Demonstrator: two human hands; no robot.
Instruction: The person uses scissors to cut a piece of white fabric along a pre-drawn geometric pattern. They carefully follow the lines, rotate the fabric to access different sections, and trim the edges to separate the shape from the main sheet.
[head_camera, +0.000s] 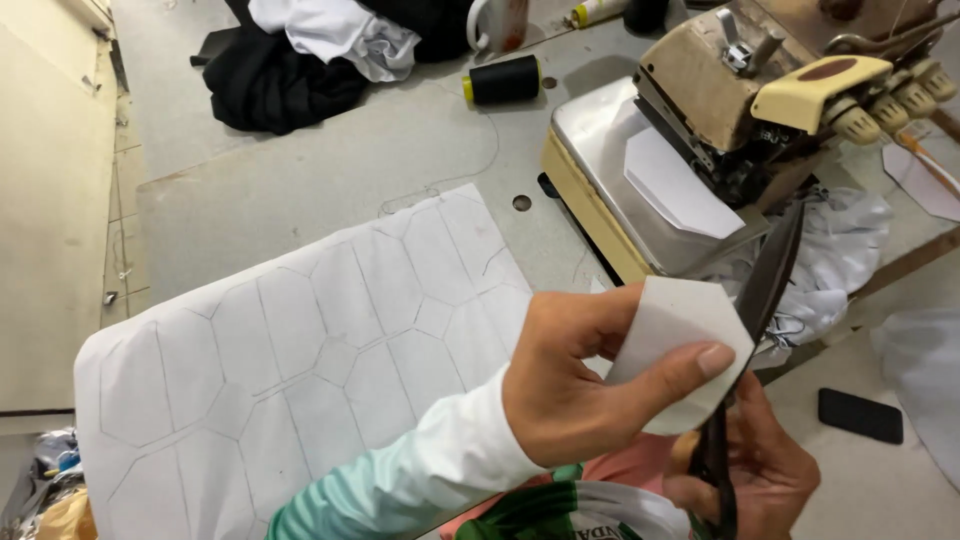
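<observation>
White and stiff, the angular fabric piece (672, 340) sits pinched in my left hand (575, 375) grip above the desk (330, 170), its lower edge hidden by my thumb, while my right hand (750, 470), half cut off, grips black scissors (750, 330) alongside it.

A worn grey tabletop (330, 170) fills the scene — evenly lit, scuffed, with small round holes; a pale beige panel (50, 200) runs along its left edge.
</observation>
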